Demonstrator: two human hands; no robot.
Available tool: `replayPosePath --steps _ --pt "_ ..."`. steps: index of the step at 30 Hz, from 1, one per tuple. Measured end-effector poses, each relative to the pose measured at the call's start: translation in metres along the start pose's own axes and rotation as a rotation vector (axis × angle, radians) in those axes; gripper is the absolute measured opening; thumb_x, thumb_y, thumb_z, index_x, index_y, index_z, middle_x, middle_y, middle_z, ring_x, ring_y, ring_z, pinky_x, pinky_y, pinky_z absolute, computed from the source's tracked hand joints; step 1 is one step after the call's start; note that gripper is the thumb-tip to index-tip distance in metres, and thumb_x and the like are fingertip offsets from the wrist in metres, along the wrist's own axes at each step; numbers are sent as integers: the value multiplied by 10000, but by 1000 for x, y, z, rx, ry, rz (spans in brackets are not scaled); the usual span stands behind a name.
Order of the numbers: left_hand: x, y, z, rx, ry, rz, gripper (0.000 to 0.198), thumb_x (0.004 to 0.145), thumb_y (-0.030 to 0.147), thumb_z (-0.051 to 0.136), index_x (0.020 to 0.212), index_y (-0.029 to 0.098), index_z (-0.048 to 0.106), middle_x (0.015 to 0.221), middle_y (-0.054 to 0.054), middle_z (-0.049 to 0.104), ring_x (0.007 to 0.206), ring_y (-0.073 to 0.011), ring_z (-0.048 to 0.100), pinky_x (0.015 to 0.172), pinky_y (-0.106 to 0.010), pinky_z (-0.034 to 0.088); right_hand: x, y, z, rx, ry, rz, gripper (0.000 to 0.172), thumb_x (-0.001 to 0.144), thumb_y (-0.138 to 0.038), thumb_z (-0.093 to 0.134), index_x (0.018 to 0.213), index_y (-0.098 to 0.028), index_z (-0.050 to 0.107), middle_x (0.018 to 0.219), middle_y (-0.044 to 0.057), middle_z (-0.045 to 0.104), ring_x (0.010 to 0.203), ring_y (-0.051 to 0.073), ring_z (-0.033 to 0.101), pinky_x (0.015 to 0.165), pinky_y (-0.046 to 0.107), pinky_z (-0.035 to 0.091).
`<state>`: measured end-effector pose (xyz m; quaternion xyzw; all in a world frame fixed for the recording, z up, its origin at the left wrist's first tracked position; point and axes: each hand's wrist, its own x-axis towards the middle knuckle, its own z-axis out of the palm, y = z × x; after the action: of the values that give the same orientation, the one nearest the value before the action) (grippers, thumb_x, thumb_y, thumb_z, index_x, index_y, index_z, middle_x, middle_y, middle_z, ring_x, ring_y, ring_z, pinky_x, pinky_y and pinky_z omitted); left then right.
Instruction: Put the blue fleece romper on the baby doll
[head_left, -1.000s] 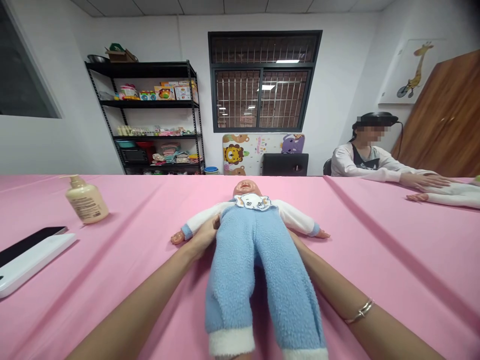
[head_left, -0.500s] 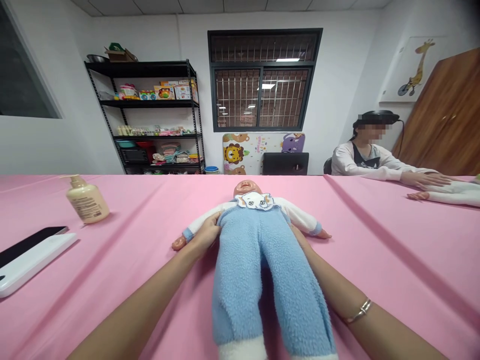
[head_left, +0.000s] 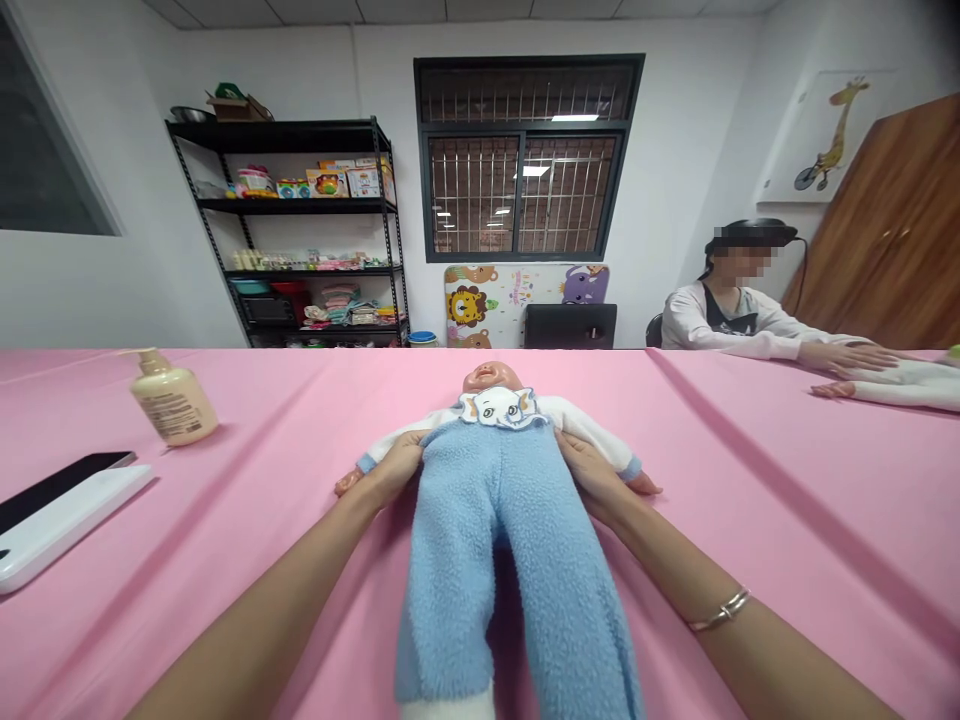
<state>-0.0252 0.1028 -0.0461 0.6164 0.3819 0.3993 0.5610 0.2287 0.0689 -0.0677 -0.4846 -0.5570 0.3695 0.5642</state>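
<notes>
Head view: both hands on a supine baby doll.

The baby doll (head_left: 487, 520) lies on its back, long axis running straight away from the person, head far, blue fleece legs near. Left hand (head_left: 391, 470) and right hand (head_left: 589, 470) grasp its torso from either side, level, just below the arms, neither arm nearer. The pink-covered surface (head_left: 750, 470) carries a pump bottle (head_left: 174, 402) and a flat white device (head_left: 67, 530) off left. Metal shelving (head_left: 289, 230) stands behind; at right, a seated co-worker (head_left: 720, 315) rests a hand (head_left: 847, 357) on a second doll (head_left: 907, 396).
</notes>
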Motion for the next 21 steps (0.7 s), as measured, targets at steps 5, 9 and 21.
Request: replayPosePath --steps 5,9,21 --pt "2 -5 -2 16 50 -5 56 584 191 525 572 167 477 534 38 440 515 -100 330 516 -248 284 6 -3 -12 -18 -76 60 413 797 -532 507 839 -153 666 896 81 657 840 207 588 721 328 469" --pt "0 -5 3 28 77 3 56 604 200 541 634 157 562 561 17 509 561 -136 418 540 -265 317 8 -8 -23 -49 -102 72 378 692 -544 609 688 -168 652 743 70 640 737 210 558 639 318 432" --pt "-4 5 5 146 49 4 95 560 169 504 632 157 565 598 31 503 554 -112 399 518 -233 306 6 -5 -16 24 114 -58 536 565 -526 704 533 -199 281 558 -53 300 562 92 293 536 243 245"
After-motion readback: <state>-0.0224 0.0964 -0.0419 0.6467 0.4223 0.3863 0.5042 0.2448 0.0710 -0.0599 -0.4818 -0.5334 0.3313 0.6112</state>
